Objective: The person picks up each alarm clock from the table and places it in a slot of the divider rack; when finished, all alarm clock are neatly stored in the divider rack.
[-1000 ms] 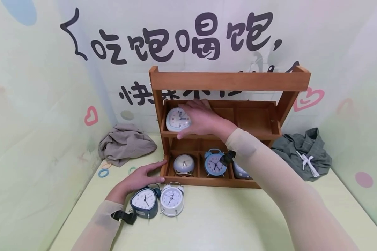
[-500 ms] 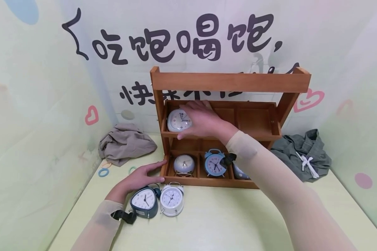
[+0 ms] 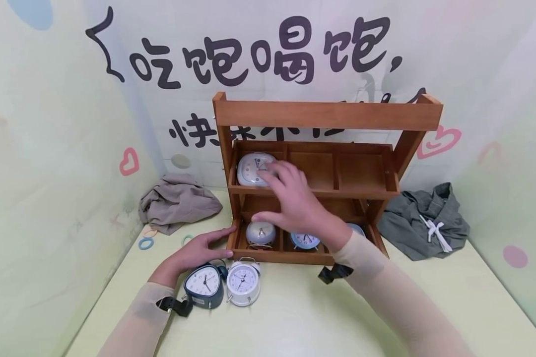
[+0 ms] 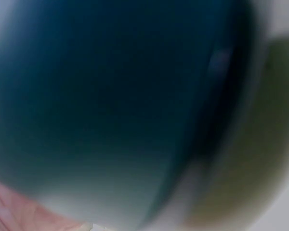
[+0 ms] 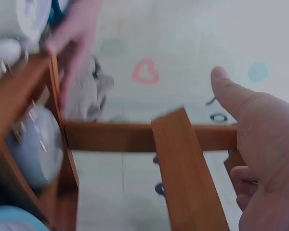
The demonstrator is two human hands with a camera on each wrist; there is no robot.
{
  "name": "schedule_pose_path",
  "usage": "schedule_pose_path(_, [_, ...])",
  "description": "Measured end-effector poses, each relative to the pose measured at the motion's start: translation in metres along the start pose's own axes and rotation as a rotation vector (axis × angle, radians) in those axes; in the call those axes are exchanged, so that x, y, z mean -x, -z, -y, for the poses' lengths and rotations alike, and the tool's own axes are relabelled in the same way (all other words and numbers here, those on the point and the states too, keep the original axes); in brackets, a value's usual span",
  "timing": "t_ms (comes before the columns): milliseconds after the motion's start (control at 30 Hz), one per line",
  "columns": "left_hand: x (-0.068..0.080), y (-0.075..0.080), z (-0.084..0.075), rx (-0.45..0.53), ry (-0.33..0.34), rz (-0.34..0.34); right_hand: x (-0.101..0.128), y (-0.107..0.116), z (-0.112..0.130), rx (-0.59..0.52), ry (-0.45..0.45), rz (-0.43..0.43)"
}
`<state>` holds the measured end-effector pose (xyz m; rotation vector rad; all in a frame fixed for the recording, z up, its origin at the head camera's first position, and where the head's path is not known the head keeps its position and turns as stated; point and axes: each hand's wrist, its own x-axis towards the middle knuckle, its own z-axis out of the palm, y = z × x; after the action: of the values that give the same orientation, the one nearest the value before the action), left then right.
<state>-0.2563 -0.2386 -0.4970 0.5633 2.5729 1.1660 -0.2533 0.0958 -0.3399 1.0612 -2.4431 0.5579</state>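
A wooden rack (image 3: 326, 115) stood on the desk (image 3: 295, 317), and in its top-left compartment sat a white clock (image 3: 251, 168) with nothing gripping it. The right hand (image 3: 295, 201) hung in front of the rack just below and right of that clock, fingers spread and loose, holding nothing. The left hand (image 3: 196, 250) lay flat on the desk with its straight fingertips touching the rack's lower left corner, beside a dark blue clock (image 3: 203, 286) and a round white clock (image 3: 243, 283).
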Motion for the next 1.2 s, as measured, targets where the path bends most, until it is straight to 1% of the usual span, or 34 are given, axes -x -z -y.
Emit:
schedule_pose_path(67, [0.0,0.001,0.0,-0.005,-0.002,-0.001,0.012,-0.007,0.008,-0.038,0.031,-0.025])
schedule_pose_path(133, [0.0,0.001,0.0,-0.004,0.0,0.0,0.024,-0.014,0.017,-0.082,0.023,-0.027])
schedule_pose_path(300, [0.001,0.004,-0.001,-0.002,0.004,-0.011,0.046,-0.031,0.037,-0.218,-0.097,0.021])
schedule_pose_path(433, [0.001,0.004,0.0,-0.004,-0.003,-0.014,0.059,-0.043,0.048,-0.282,-0.18,0.101])
schedule_pose_path(533, [0.001,0.003,0.001,-0.017,-0.009,-0.016,0.071,-0.053,0.055,-0.287,-0.23,0.183])
schedule_pose_path(633, [0.001,0.003,0.0,-0.022,-0.011,-0.018,0.081,-0.064,0.059,-0.273,-0.257,0.256])
schedule_pose_path(767, [0.001,0.003,-0.001,-0.018,-0.016,-0.016,0.09,-0.077,0.061,-0.242,-0.274,0.311])
schedule_pose_path(1033, [0.0,0.002,0.001,-0.004,-0.026,-0.014,0.101,-0.102,0.065,-0.224,-0.266,0.359])
schedule_pose_path(1100, [0.0,0.001,0.001,-0.003,-0.025,-0.009,0.104,-0.108,0.066,-0.214,-0.26,0.36])
schedule_pose_path(1200, [0.0,0.0,0.001,-0.004,-0.022,-0.005,0.107,-0.114,0.068,-0.227,-0.268,0.351])
